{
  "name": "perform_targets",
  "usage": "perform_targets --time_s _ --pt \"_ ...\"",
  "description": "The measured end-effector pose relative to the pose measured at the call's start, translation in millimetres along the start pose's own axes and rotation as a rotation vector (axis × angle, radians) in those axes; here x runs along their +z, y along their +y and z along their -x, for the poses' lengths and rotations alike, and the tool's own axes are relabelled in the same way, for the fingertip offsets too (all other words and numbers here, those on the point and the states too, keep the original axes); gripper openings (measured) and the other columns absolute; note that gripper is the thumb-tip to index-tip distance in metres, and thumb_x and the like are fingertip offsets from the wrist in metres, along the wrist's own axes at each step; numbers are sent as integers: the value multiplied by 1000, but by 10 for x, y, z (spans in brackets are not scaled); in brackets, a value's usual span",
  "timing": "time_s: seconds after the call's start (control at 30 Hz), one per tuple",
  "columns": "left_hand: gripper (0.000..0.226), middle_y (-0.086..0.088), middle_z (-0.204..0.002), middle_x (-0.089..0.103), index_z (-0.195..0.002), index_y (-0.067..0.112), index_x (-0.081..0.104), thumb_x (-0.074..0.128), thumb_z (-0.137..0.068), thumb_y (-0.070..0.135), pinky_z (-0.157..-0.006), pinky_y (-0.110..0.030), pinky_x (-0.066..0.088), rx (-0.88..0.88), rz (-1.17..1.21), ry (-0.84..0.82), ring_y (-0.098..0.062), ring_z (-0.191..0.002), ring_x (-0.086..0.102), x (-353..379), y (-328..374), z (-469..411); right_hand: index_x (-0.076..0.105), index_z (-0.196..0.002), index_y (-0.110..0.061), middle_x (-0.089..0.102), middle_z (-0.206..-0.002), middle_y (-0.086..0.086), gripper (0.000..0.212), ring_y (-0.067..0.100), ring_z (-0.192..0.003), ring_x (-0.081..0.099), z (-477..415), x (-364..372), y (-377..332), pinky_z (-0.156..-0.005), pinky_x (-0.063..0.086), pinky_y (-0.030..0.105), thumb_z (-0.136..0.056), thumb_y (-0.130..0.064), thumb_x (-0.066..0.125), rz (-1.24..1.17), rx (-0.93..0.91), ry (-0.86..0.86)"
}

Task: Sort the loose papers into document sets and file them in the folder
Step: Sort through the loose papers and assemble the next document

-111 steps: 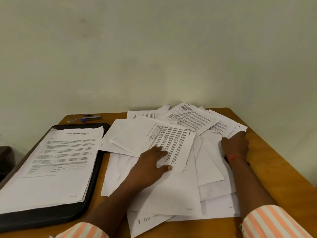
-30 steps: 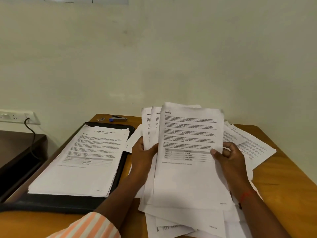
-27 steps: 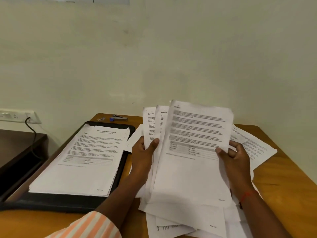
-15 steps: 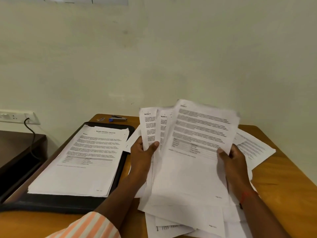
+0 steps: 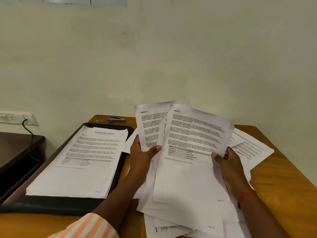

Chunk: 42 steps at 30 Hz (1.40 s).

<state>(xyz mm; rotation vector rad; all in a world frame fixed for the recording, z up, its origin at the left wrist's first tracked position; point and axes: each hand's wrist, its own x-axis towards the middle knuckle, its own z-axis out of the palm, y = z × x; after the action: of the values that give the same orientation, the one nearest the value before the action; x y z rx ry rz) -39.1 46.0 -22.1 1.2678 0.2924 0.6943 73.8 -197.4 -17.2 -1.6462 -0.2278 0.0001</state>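
You hold a fan of sheets (image 5: 180, 182) above the table (image 5: 288, 182)
Your left hand (image 5: 143, 152) pinches the Section 5 sheet (image 5: 148, 127), thumb on its face; your right hand (image 5: 228, 162) grips the right edge of the Section 2 sheet (image 5: 193, 134), which overlaps it. A loose pile (image 5: 188, 219) lies beneath; the open folder (image 5: 56, 204), left of it, holds one set (image 5: 80, 169)

One camera only, worn on the person's head, wide-angled.
It looks forward and down across the table (image 5: 283, 177), close over the left hand (image 5: 142, 155) and right hand (image 5: 228, 162) holding papers (image 5: 192, 143); pale wall (image 5: 154, 57) fills the upper half.
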Motion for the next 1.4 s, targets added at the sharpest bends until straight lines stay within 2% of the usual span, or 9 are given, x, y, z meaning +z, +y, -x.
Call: perform_targets --time_s 0.1,0.33,0.5,0.77,0.87,0.97,1.07,1.23,1.4 --pt "60 -5 -126 71 -133 18 58 81 -80 0 -98 -57 54 23 13 5 -28 -117 68 -1 10 2 61 -103 -27 67 -107 -14 23 8 -101 62 -11 -15 -1 -88 49 31 -95 -7 66 -35 5 53" --pt "52 9 -125 70 -135 31 55 75 -91 16 -100 -49 55 79 -75 123 -16 -117 66 -1 13 -14 57 -126 -24 63 -130 -4 30 19 -115 60 -66 -78 -9 -94 51 36 -99 -13 62 -83 -8 231" --pt "42 15 -123 70 -136 33 54 66 -98 18 -96 -42 58 71 -143 131 -8 -113 67 -7 11 -13 57 -123 -23 65 -122 -4 25 14 -107 62 -45 -93 -56 -91 54 38 -99 -19 62 -54 -41 264" --pt "51 14 -130 57 -149 32 43 43 -103 54 -96 -36 47 -81 -402 53 -11 -111 58 22 6 14 55 -124 -24 68 -115 -7 38 7 -105 64 37 137 32 -89 51 23 -93 -7 68 171 -105 -11" --pt "56 5 -128 62 -151 30 36 55 -101 47 -90 -40 55 -76 -537 64 -20 -108 65 -60 -57 -31 54 -128 -19 65 -117 -7 43 3 -102 62 -6 190 125 -82 43 7 -91 -7 72 356 -142 -150" --pt "64 6 -138 60 -150 34 36 69 -95 30 -93 -45 58 20 -717 21 -21 -120 62 -92 -136 -20 61 -121 -11 65 -116 4 31 15 -103 60 -94 85 111 -87 44 20 -92 -8 70 498 -204 8" --pt "67 5 -157 41 -152 30 38 71 -93 29 -113 -45 43 151 -876 15 -17 -143 42 -27 -143 11 62 -116 -5 65 -117 17 27 27 -102 60 -277 -260 156 -89 50 38 -92 -16 69 749 -166 295" --pt "52 9 -162 33 -141 29 56 70 -93 42 -122 -41 30 348 -1051 -296 -13 -148 31 238 -137 138 38 -140 0 40 -138 34 66 50 -126 41 -423 -699 278 -107 35 55 -93 -38 66 940 311 459" --pt "56 15 -163 30 -142 35 56 61 -92 61 -124 -34 17 281 -1186 -575 -11 -151 25 407 -316 253 40 -134 2 49 -126 34 62 46 -113 52 -558 -730 391 -98 44 49 -91 -31 70 961 276 432"
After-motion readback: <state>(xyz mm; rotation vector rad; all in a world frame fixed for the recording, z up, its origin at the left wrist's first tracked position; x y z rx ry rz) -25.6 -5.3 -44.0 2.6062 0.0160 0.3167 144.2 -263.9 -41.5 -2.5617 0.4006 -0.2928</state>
